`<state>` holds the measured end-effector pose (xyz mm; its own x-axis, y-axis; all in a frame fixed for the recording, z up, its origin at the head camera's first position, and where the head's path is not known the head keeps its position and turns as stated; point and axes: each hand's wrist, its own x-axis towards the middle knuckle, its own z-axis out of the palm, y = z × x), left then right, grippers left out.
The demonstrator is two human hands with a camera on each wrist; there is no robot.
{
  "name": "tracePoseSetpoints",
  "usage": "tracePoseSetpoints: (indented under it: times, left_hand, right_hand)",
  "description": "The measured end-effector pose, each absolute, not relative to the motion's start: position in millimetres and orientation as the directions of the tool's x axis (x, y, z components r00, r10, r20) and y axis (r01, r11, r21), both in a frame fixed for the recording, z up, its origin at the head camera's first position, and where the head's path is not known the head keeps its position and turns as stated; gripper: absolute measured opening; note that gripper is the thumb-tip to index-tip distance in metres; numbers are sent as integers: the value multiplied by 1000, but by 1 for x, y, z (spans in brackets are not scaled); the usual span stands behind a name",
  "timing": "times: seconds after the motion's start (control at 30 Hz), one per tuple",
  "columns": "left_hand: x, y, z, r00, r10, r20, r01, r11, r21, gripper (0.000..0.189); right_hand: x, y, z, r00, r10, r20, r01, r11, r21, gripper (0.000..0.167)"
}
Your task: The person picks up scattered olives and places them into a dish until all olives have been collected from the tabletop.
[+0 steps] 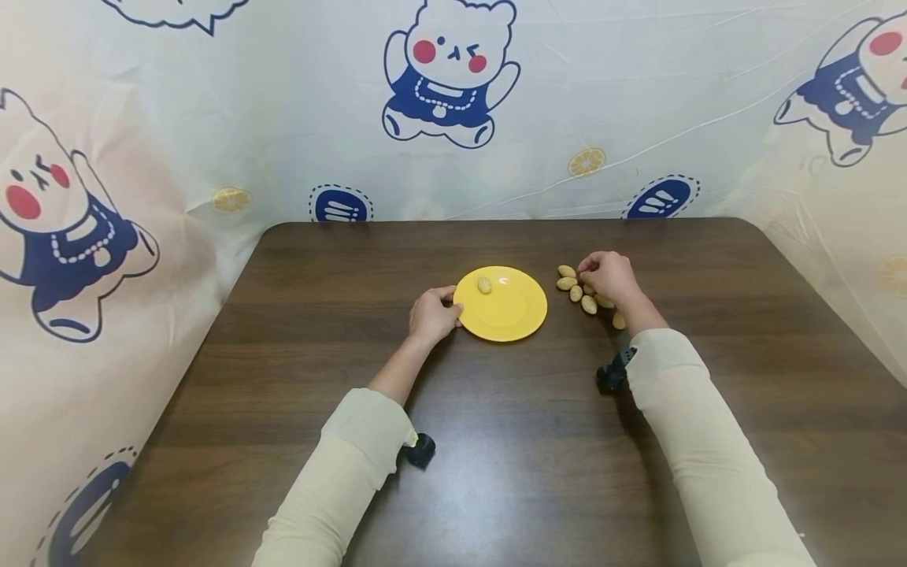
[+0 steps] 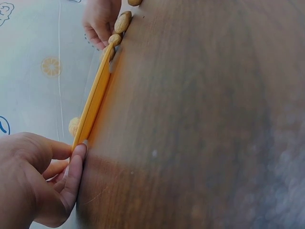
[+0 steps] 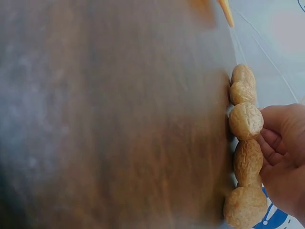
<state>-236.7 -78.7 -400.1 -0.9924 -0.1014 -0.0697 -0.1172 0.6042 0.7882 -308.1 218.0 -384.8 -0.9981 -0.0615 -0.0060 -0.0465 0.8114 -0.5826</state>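
Note:
A yellow plate (image 1: 505, 324) is held at its left rim by my left hand (image 1: 434, 316); thumb and fingers pinch the edge, as the left wrist view also shows. On the plate, toward its far left, lies one walnut (image 1: 485, 285). To the right of the plate, several tan walnuts (image 1: 567, 283) lie in a loose cluster on the table. My right hand (image 1: 611, 276) reaches down over the far side of this cluster with bent fingers. In the right wrist view a row of walnuts (image 3: 246, 121) hides its fingertips, so I cannot tell whether they grip one.
The dark wooden table (image 1: 298, 339) reaches back to a hanging cloth (image 1: 298, 102) printed with cartoon bears. Black wrist cameras sit below the left sleeve (image 1: 368, 441) and the right sleeve (image 1: 666, 370). One walnut (image 1: 620, 320) lies nearest the right wrist.

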Motion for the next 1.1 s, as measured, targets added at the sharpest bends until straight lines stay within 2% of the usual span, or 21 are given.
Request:
tracePoseSetpoints:
  times: [0.37, 1.1]
  left_hand:
    - [-236, -79, -400, -993, -100, -68, -115, 614, 781, 42]
    - [-235, -80, -400, -993, -99, -67, -114, 606, 787, 42]
  right_hand:
    - [-310, 206, -386, -995, -62, -79, 1, 780, -626, 29]
    - [-314, 193, -386, -997, -48, -68, 5, 783, -621, 26]
